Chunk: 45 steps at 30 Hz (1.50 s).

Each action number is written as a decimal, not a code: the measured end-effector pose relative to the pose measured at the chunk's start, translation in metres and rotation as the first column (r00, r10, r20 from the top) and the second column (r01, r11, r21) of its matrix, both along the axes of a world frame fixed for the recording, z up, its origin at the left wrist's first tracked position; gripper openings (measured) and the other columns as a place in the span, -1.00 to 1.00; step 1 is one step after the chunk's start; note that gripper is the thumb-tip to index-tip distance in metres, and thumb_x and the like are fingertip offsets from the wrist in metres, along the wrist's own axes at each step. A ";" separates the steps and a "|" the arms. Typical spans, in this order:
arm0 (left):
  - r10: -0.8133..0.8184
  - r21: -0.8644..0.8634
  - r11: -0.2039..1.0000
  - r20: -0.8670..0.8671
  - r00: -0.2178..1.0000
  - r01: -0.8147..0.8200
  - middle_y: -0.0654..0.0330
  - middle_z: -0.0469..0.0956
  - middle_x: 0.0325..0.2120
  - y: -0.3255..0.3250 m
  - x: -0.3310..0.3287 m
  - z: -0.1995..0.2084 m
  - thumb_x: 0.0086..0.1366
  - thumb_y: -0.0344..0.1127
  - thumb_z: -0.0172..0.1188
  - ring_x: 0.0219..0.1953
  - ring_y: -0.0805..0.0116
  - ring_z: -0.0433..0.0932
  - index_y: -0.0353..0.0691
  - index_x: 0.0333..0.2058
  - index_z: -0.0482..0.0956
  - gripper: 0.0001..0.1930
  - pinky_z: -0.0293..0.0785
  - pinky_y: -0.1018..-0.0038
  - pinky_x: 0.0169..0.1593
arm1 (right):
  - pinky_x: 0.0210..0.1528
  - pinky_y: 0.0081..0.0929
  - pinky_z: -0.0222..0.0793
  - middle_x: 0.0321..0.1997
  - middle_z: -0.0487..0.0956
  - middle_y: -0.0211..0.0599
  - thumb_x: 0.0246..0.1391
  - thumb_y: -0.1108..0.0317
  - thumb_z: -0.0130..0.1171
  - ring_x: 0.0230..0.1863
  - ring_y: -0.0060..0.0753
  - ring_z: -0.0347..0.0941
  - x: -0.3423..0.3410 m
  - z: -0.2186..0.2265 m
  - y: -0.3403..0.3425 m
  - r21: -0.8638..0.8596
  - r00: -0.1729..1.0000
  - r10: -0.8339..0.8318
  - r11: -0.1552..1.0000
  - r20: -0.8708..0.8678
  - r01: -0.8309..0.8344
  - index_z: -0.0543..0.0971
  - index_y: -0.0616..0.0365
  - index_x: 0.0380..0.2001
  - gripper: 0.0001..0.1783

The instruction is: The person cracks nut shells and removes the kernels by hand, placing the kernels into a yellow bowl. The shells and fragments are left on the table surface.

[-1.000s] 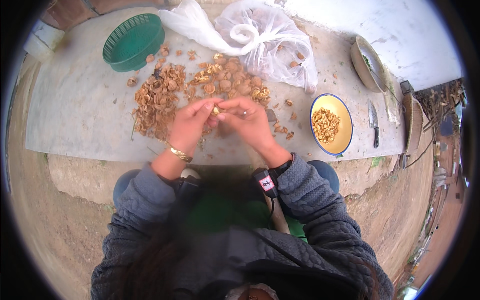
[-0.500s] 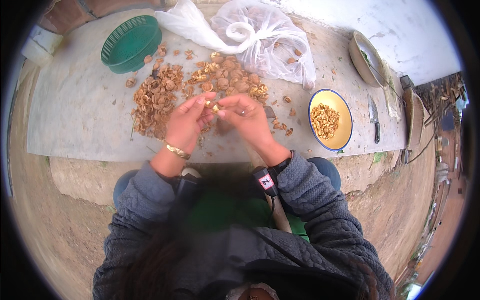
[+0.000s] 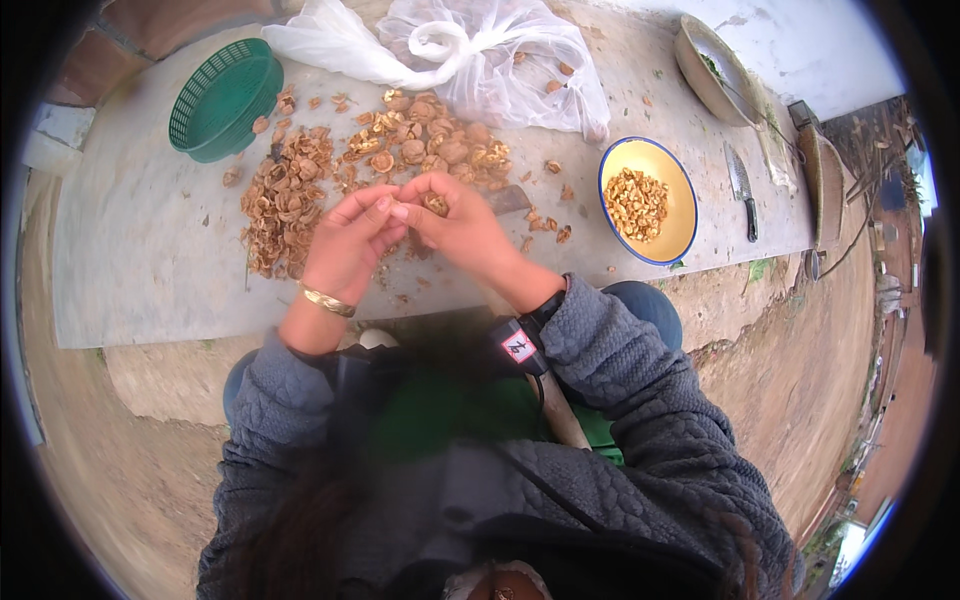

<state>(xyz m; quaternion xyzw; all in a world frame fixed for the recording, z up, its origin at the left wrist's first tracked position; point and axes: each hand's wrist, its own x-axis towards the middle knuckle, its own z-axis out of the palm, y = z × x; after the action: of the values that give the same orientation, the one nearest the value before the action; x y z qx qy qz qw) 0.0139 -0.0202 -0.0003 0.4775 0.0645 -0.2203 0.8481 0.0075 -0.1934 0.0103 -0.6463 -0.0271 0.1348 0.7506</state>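
Observation:
Over the near middle of the slab, my left hand point(image 3: 345, 245) and my right hand point(image 3: 465, 225) meet at the fingertips. A piece of walnut point(image 3: 437, 204) shows in the curl of my right fingers. My left thumb and fingers are pinched together; what lies between them is hidden. Beside my left hand is a heap of broken walnut shells point(image 3: 288, 205). Just beyond both hands lies a pile of walnuts point(image 3: 450, 150), some whole and some cracked. To the right, a yellow bowl with a blue rim point(image 3: 683, 185) holds walnut kernels point(image 3: 636, 205).
A green plastic basket point(image 3: 225, 100) stands at the far left. White mesh bags point(image 3: 490, 60) with walnuts inside lie at the back. A knife point(image 3: 741, 190) rests right of the bowl, near a shallow round pan point(image 3: 715, 75). Shell bits point(image 3: 543, 222) are scattered beside my right hand.
The view has shifted, so the slab's things sit further left and higher. My hands have drawn together, fingertips now touching; the walnut bit seen at my left fingertips is now hidden.

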 end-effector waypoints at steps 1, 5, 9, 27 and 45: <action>-0.022 -0.012 1.000 -0.019 1.000 0.022 0.24 0.60 -0.24 0.001 0.001 -0.001 0.35 -0.35 0.14 -0.21 0.50 0.57 -0.25 -0.05 0.55 -0.77 0.54 0.55 -0.08 | -0.36 -0.68 0.33 -0.42 0.54 -0.47 0.14 0.37 0.27 -0.39 -0.71 0.41 0.001 -0.001 -0.001 0.002 1.000 -0.012 1.000 0.026 0.012 0.50 0.19 -0.27 -0.83; -0.054 -0.016 0.998 -0.051 0.997 0.053 0.24 0.61 -0.25 0.005 0.004 -0.003 0.36 -0.36 0.13 -0.23 0.47 0.59 -0.27 -0.01 0.54 -0.74 0.56 0.53 -0.08 | -0.29 -0.52 0.39 -0.39 0.58 -0.36 0.09 0.38 0.27 -0.34 -0.54 0.47 0.002 -0.007 -0.005 -0.188 0.982 -0.017 0.981 0.187 0.052 0.52 0.21 -0.34 -0.84; -0.036 0.058 0.998 -0.047 0.998 0.038 0.21 0.63 -0.23 0.002 0.004 -0.007 0.36 -0.37 0.12 -0.21 0.46 0.60 -0.30 -0.02 0.55 -0.74 0.56 0.52 -0.07 | -0.27 -0.40 0.42 -0.38 0.57 -0.17 -0.02 0.37 0.30 -0.34 -0.28 0.51 0.000 -0.012 -0.002 -0.395 0.850 -0.005 0.884 0.527 0.250 0.55 0.21 -0.37 -0.82; 0.025 0.428 0.894 0.246 0.969 -0.132 0.21 0.57 -0.22 -0.003 0.008 -0.001 0.30 -0.32 0.21 -0.19 0.43 0.55 -0.22 -0.06 0.60 -0.75 0.54 0.49 -0.08 | -0.30 -0.53 0.44 -0.35 0.55 -0.31 0.22 0.28 0.09 -0.37 -0.47 0.47 0.006 -0.026 -0.007 0.418 0.943 -0.055 0.886 -0.329 0.198 0.53 0.26 -0.23 -0.77; -0.290 0.648 0.551 0.739 0.608 -0.525 0.22 0.53 -0.22 -0.028 -0.007 0.012 0.08 -0.48 0.36 -0.34 0.44 0.55 -0.21 -0.20 0.64 -0.74 0.46 0.53 -0.23 | -0.14 -0.51 0.38 -0.19 0.48 -0.25 0.36 0.02 -0.16 -0.23 -0.46 0.37 0.001 -0.016 -0.004 0.639 0.864 0.047 0.694 -0.501 0.332 0.45 0.29 -0.09 -0.52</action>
<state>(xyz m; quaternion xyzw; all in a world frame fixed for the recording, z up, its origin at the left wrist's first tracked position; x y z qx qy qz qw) 0.0065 -0.0486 0.0117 0.8529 -0.1809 0.1350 0.4707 0.0089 -0.1974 -0.0056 -0.2541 0.1623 0.2087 0.9303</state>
